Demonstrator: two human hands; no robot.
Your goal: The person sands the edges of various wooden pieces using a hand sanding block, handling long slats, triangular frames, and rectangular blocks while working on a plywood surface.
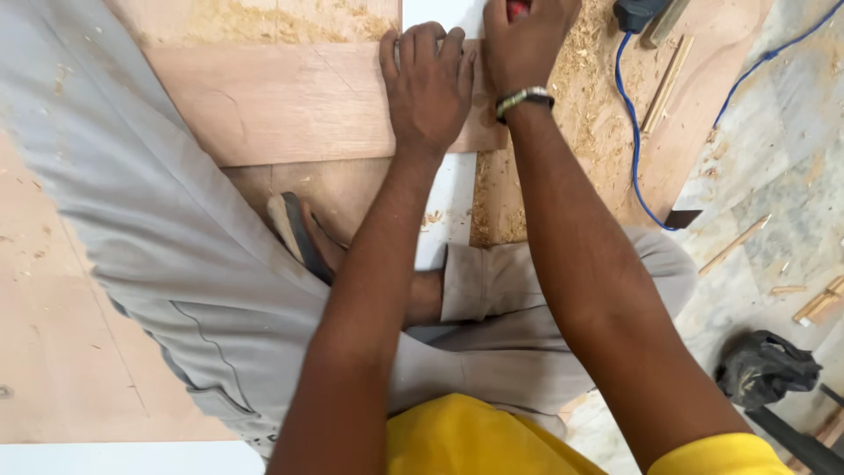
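While the head camera looks straight down, the left hand [428,84] lies flat on a plywood board [281,104], palm down, its fingers stretched out and close together, their tips curling over the board's far edge. It presses on the board's right end and grips nothing.

Just beside it, touching at the knuckles, the right hand [526,44] is closed around a red tool [517,8] at the top edge of the frame. Only a small red part shows between the fingers, so what kind of tool it is cannot be told. A bracelet [524,99] circles the right wrist.

That board rests across a larger sheet [352,189] on the floor, with sawdust [580,79] thick to the right of the hands. A blue cable [631,132] runs down through the sawdust from a dark power tool [637,13] at the top. A thin wood strip [665,84] lies just right of the cable.

Nearer the camera, the person's grey trouser leg [158,220] crosses the left side, and a foot in a sandal [299,233] rests on the sheet below the board. Yellow shirt fabric [457,435] shows at the bottom.

On the stone floor [774,176] to the right lie offcuts [822,303] and a crumpled black bag [763,369].
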